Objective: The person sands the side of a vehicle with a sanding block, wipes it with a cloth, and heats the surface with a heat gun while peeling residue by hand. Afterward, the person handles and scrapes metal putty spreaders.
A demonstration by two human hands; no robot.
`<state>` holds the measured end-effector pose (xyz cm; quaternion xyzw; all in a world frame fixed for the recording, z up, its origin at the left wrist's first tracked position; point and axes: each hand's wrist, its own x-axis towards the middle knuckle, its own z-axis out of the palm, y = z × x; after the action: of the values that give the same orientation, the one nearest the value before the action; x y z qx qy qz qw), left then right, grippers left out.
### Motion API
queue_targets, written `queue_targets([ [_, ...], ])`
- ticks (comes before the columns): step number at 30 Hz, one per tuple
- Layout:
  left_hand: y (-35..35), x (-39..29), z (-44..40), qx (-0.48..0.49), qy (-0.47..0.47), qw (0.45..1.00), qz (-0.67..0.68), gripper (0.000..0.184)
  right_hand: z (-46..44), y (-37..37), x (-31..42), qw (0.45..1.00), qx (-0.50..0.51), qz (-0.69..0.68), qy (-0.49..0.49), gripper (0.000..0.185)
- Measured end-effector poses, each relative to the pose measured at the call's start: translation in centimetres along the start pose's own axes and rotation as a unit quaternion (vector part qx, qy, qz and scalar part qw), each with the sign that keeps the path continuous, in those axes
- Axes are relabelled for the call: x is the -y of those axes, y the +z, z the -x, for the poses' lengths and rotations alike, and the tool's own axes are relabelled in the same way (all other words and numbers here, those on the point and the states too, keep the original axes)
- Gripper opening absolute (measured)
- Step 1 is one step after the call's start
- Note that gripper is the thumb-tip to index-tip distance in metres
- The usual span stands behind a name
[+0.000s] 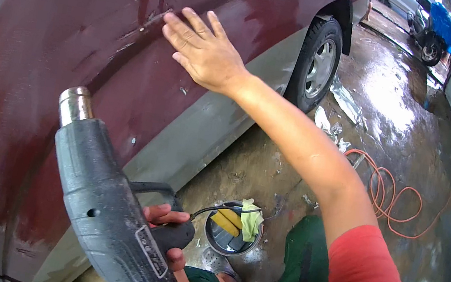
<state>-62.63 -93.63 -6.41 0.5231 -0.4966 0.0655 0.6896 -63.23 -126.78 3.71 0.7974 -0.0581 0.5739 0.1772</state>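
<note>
My left hand (171, 224) is wrapped round the handle of a dark grey heat gun (105, 193) at the lower left. Its metal nozzle (75, 106) points up the side of a maroon and grey vehicle (30, 69). Higher up, my right hand (206, 55) reaches across with its fingers spread, back of the hand towards me. It lies at or just over the maroon panel; contact is hard to tell. Close to the fingertips are scratches and scuffed paint (137, 29) along a crease. A black cord (209, 209) leaves the gun's handle.
Below stands a round basin (254, 241) holding yellow sponges (224, 222) and a pale green cloth (250, 220), near my clog (216, 262). An orange hose or cord (385, 210) coils on the wet floor. Crumpled sheeting (346, 104) lies by the wheel (319, 64). A motorbike (434, 32) stands behind.
</note>
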Motion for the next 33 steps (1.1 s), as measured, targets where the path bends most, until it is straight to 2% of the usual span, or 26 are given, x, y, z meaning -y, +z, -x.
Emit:
queue_targets([
  [3,0.1,0.1,-0.4,-0.019,0.042,0.999,-0.017,0.084,3.2,0.8,3.2,0.996,0.056,0.007,0.075,0.057],
  [6,0.3,0.7,-0.8,-0.045,0.096,0.994,-0.032,0.08,10.1,1.1,6.6,0.99,0.123,-0.058,-0.049,0.059],
  [7,1.4,-0.1,-1.2,-0.083,0.081,0.993,-0.021,0.077,13.0,1.3,7.0,0.984,0.137,-0.102,-0.055,0.059],
  [9,1.1,0.3,-1.0,-0.093,0.106,0.99,-0.018,0.076,18.5,1.1,7.0,0.972,0.213,-0.076,-0.063,0.053],
  [11,0.5,0.5,-1.0,-0.068,0.126,0.989,-0.02,0.072,23.4,0.4,7.2,0.954,0.269,-0.131,0.032,0.048],
  [13,0.7,0.5,-0.9,-0.057,0.126,0.99,0.0,0.069,27.7,-0.7,7.8,0.912,0.283,-0.226,0.193,0.043],
  [16,1.7,1.3,-0.3,-0.064,0.109,0.992,0.015,0.071,32.1,-4.2,9.4,0.881,0.278,-0.218,0.316,0.04],
  [19,3.5,2.5,0.5,-0.048,0.072,0.996,0.018,0.078,34.3,-6.2,11.2,0.79,0.194,-0.319,0.487,0.04],
  [20,4.1,2.9,1.0,-0.037,0.058,0.997,0.017,0.081,34.2,-7.1,11.7,0.758,0.169,-0.379,0.503,0.042],
  [22,5.8,3.9,2.5,0.016,-0.011,1.0,0.008,0.088,31.5,-9.9,12.6,0.68,0.111,-0.496,0.529,0.048],
  [24,8.3,5.3,3.9,0.051,-0.058,0.996,0.039,0.092,28.2,-13.5,12.2,0.757,0.182,-0.523,0.347,0.061],
  [25,9.4,6.4,4.2,0.101,-0.045,0.993,0.042,0.092,26.7,-15.1,12.1,0.753,0.212,-0.535,0.318,0.073],
  [26,10.2,7.7,4.5,0.15,-0.028,0.987,0.046,0.092,26.3,-15.4,12.8,0.791,0.191,-0.491,0.312,0.076],
  [29,11.8,10.8,6.7,0.282,-0.039,0.958,-0.022,0.091,26.2,-15.3,13.0,0.781,0.195,-0.428,0.41,0.073],
  [31,12.4,10.2,7.0,0.373,-0.088,0.923,-0.015,0.079,28.2,-14.2,12.7,0.775,0.163,-0.421,0.441,0.07],
  [33,13.3,10.1,7.2,0.442,-0.123,0.888,-0.039,0.07,29.8,-12.9,13.2,0.684,0.033,-0.511,0.52,0.063],
])
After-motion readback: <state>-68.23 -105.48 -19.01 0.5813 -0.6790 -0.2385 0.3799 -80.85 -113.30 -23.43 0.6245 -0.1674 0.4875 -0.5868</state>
